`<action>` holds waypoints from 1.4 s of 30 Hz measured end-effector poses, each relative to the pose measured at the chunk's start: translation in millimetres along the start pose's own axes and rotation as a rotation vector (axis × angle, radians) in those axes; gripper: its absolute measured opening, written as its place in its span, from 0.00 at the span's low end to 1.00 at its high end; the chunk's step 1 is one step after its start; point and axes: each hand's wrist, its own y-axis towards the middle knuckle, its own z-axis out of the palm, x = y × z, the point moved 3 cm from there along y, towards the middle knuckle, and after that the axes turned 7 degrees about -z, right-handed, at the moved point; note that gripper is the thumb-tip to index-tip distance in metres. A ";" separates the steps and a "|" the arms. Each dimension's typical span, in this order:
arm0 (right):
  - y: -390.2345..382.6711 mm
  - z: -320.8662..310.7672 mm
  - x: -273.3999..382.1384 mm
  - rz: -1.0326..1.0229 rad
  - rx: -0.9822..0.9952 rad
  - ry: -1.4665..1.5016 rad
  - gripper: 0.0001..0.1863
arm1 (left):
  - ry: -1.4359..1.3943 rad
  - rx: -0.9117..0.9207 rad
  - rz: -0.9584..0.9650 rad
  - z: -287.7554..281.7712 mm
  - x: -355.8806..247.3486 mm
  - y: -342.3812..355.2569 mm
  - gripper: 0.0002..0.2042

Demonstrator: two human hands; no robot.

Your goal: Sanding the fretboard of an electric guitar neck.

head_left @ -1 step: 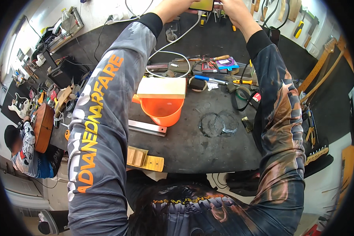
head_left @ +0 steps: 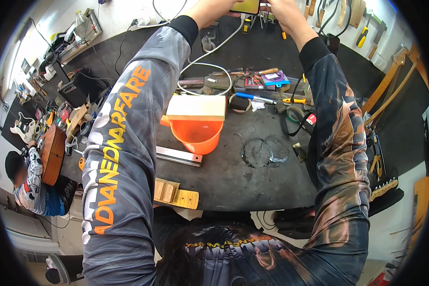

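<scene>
Both my arms reach far forward over the dark workbench to the upper edge of the head view. My left hand (head_left: 211, 10) and my right hand (head_left: 287, 17) grip a flat, phone-like device (head_left: 245, 7) with dark edges and a yellowish face. Its upper part is cut off by the picture's edge, as are some of my fingers. Between my forearms stands an orange plastic container (head_left: 195, 136) with a handle. A cream-and-orange block (head_left: 196, 106) lies across its far side.
A metal bar (head_left: 178, 156) and wooden pieces (head_left: 176, 193) lie near my left forearm. Pens, a yellow-handled tool (head_left: 294, 100) and packets clutter the bench beyond the container. A white cable (head_left: 205, 64) loops there. At far left a person holds a guitar (head_left: 54, 155).
</scene>
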 end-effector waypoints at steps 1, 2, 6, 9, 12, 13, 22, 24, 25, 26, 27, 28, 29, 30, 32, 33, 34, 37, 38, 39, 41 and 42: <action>1.3 -11.3 1.3 -0.031 0.013 -0.069 0.20 | -0.003 -0.009 -0.008 8.3 1.1 4.0 0.30; 6.5 -16.7 1.4 -0.043 0.017 -0.076 0.20 | 0.004 -0.026 -0.016 11.6 3.9 9.6 0.25; 42.8 9.6 25.8 -0.178 0.056 -0.071 0.19 | 0.838 0.025 0.231 -49.9 12.2 66.8 0.19; 69.2 -3.8 39.3 -0.172 0.042 -0.161 0.19 | 1.563 0.000 0.653 -51.4 -8.4 98.1 0.16; 89.9 -3.5 37.0 -0.217 0.065 -0.157 0.19 | 0.490 -0.086 -0.219 -66.0 -21.7 120.4 0.19; 96.9 4.8 35.5 -0.235 0.103 -0.153 0.19 | 0.507 -0.099 -0.224 -77.6 -28.6 117.7 0.19; 152.6 -1.3 -7.5 -0.245 0.077 -0.221 0.18 | 0.463 0.089 -0.196 -76.0 -55.7 116.6 0.14; 168.6 -11.0 -18.2 -0.241 0.093 -0.170 0.18 | 0.425 0.065 -0.212 -84.2 -46.8 138.0 0.14; 172.1 -15.0 -22.6 -0.242 0.094 -0.171 0.18 | 0.424 0.065 -0.210 -87.5 -41.5 146.8 0.14; 173.9 -12.6 -25.3 -0.240 0.107 -0.197 0.18 | 0.443 0.047 -0.241 -93.8 -36.1 154.1 0.15; 175.7 -9.4 -27.6 -0.238 0.121 -0.222 0.17 | 0.461 0.029 -0.272 -99.7 -31.6 161.0 0.16; 177.7 -5.2 -29.2 -0.242 0.123 -0.215 0.17 | 0.480 0.010 -0.302 -105.6 -28.1 167.3 0.16; 178.1 -7.5 -34.7 -0.222 0.126 -0.221 0.17 | 0.487 0.000 -0.329 -103.4 -23.1 171.0 0.17; 179.2 -9.3 -38.6 -0.204 0.130 -0.227 0.17 | 0.495 -0.012 -0.355 -101.7 -19.4 173.8 0.18; 176.8 -13.9 -41.8 -0.263 0.123 -0.301 0.17 | 0.485 -0.027 -0.371 -97.6 -16.5 178.3 0.21; 173.2 -6.1 -39.6 -0.324 0.117 -0.358 0.18 | 0.488 -0.049 -0.398 -100.6 -13.9 177.0 0.24; 167.1 -3.0 -39.5 -0.254 0.091 -0.346 0.18 | 0.493 -0.055 -0.401 -104.0 -12.8 175.2 0.24; 168.7 -6.8 -38.0 -0.320 0.101 -0.364 0.18 | 0.545 0.031 -0.396 -99.7 -17.7 176.1 0.22; 168.4 -7.5 -38.6 -0.339 0.070 -0.455 0.18 | 0.533 0.037 -0.402 -100.1 -17.3 173.7 0.22; 167.5 -7.2 -40.2 -0.344 0.069 -0.460 0.18 | 0.522 0.040 -0.401 -101.0 -18.3 171.6 0.22; 165.2 -4.9 -41.6 -0.246 0.025 -0.341 0.18 | 0.483 0.051 -0.402 -101.0 -20.4 165.5 0.22; 164.3 -3.0 -38.9 -0.272 0.068 -0.277 0.18 | 0.462 0.058 -0.398 -100.1 -21.1 163.1 0.22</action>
